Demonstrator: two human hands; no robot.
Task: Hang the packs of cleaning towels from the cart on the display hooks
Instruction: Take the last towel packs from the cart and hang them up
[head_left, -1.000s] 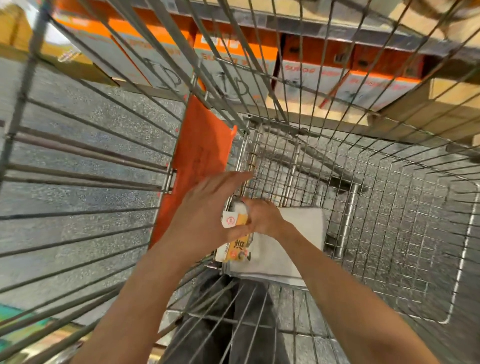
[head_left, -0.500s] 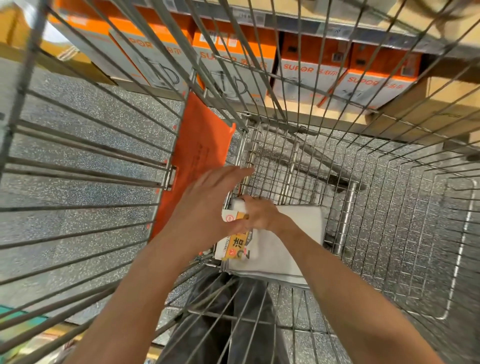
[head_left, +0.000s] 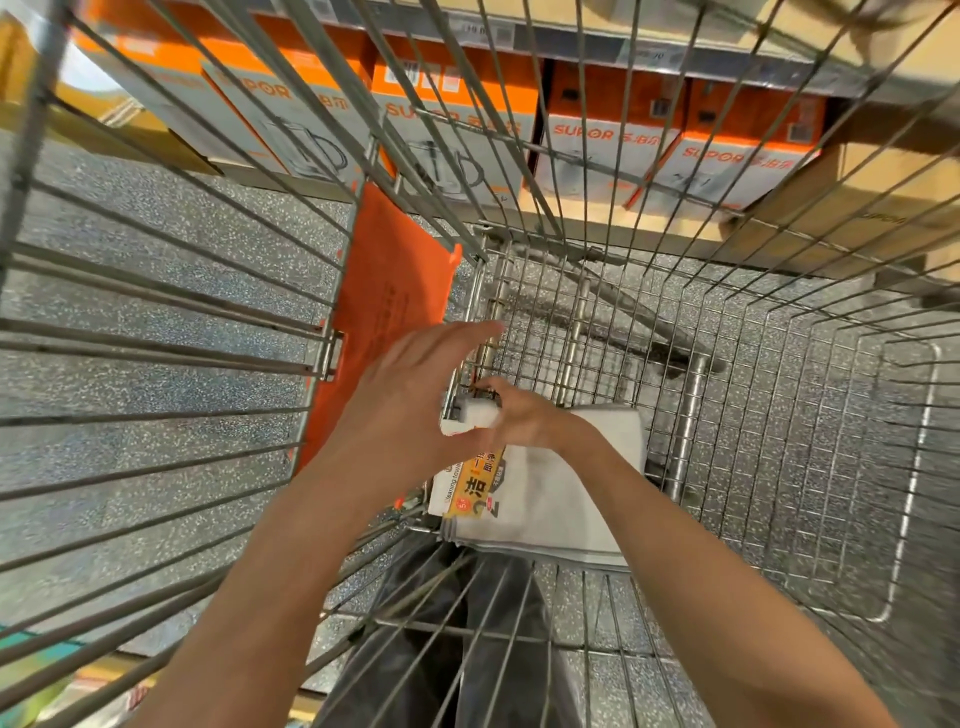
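A pack of white cleaning towels (head_left: 556, 499) with a yellow and white label (head_left: 470, 491) lies on the wire floor of the cart (head_left: 753, 467), in its near left corner. My right hand (head_left: 522, 423) is closed on the pack's white top end. My left hand (head_left: 410, 395) is beside it with fingers stretched out, its palm against that same end; whether it grips is hidden. No display hooks are in view.
An orange panel (head_left: 389, 306) hangs on the cart's left wall. Wire cart sides rise all around my arms. Beyond the cart, orange and white boxes (head_left: 457, 130) fill a low shelf. Speckled grey floor (head_left: 145, 312) shows through the wires.
Both hands have crept slightly toward the far end of the pack, and more of its white top end shows. The pack still lies on the cart floor.
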